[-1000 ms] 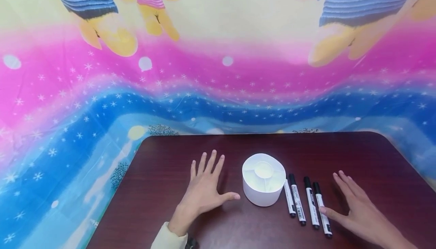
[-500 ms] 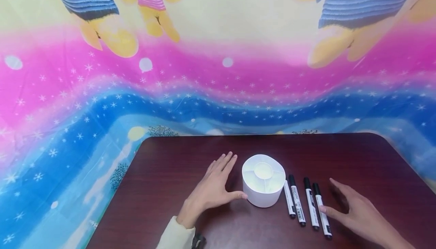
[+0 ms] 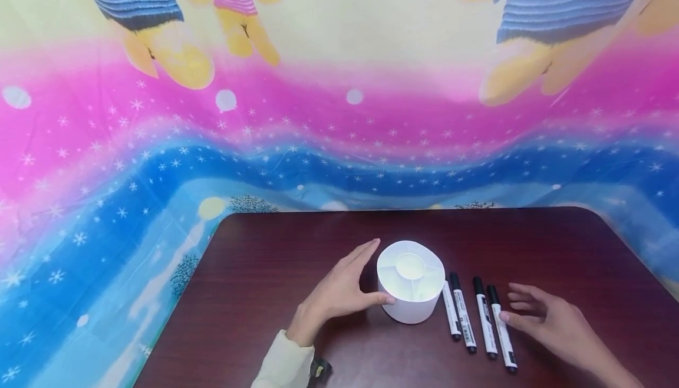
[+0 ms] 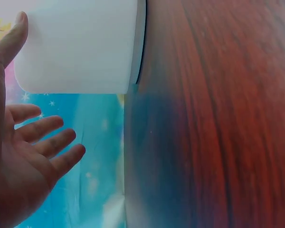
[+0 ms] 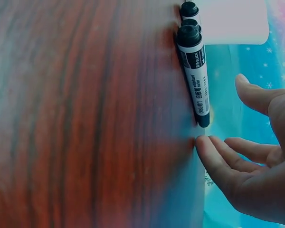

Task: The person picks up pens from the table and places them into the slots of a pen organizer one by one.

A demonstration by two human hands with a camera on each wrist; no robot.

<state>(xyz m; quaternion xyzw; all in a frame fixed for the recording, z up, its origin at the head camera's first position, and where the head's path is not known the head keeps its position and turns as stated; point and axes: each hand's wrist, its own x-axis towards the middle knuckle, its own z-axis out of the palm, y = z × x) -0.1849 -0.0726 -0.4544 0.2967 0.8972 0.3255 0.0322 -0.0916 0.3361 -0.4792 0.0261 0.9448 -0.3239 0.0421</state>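
Observation:
A white round organizer (image 3: 411, 311) with several compartments stands upright on the table. At its left side is my left hand (image 3: 342, 293), fingers extended and thumb by the front wall; in the left wrist view the four fingers are apart from the white wall (image 4: 80, 47). Whether the thumb touches it I cannot tell. To the organizer's right lie several whiteboard markers, white with black caps. Beside the rightmost marker (image 3: 503, 332) my right hand (image 3: 557, 323) hovers with loosely bent fingers. The right wrist view has a gap between those fingers and the nearest marker (image 5: 197, 78).
The dark red-brown table (image 3: 297, 240) has rounded far corners. Behind it hangs a colourful printed cloth (image 3: 339, 122). A black strap or device (image 3: 320, 370) shows at the left wrist by the cream sleeve (image 3: 286, 361).
My left hand has moved right, up to the organizer, with its fingers drawn together. The right hand's fingers have bent in and lowered beside the rightmost marker. The organizer and markers stay put.

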